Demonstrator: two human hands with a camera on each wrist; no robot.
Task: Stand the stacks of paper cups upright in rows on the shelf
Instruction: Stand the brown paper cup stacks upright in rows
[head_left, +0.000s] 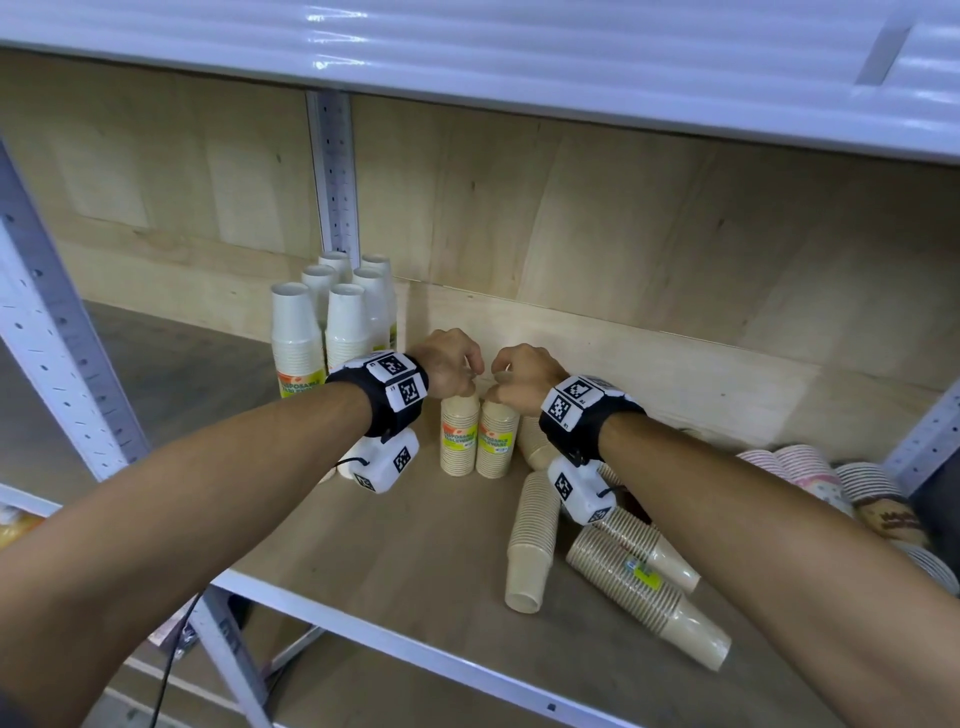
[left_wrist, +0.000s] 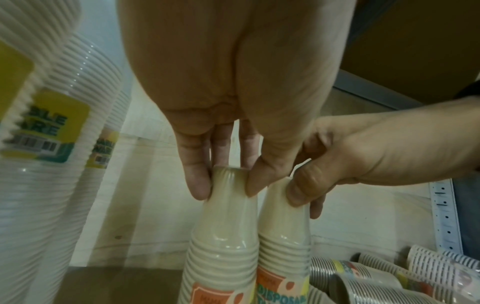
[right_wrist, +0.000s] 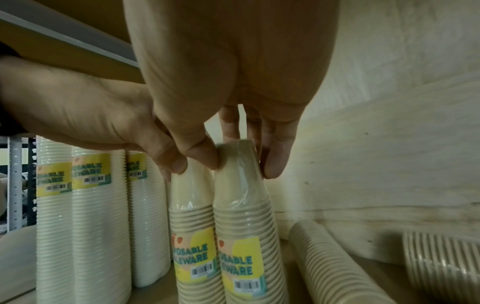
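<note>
Two hands pinching the tops of two upright beige cup stacks on the wooden shelf

The left hand has a narrow grip on the left wrapped beige paper-cup stack; the right hand pinches the right beige stack touching it; six tall white cup stacks stand far left in two rows; three beige stacks lie near right.

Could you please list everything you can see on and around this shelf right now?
white cup stacks: six, white, upright in two rows, back left
tan cup stacks: two, beige, upright side by side, centre
lying cup stacks: several, beige, on their sides, right
patterned cup stacks: a few, pink and brown, lying far right
shelf: one, wooden board, white frame
left hand: pinches left tan stack's top
right hand: pinches right tan stack's top
</note>
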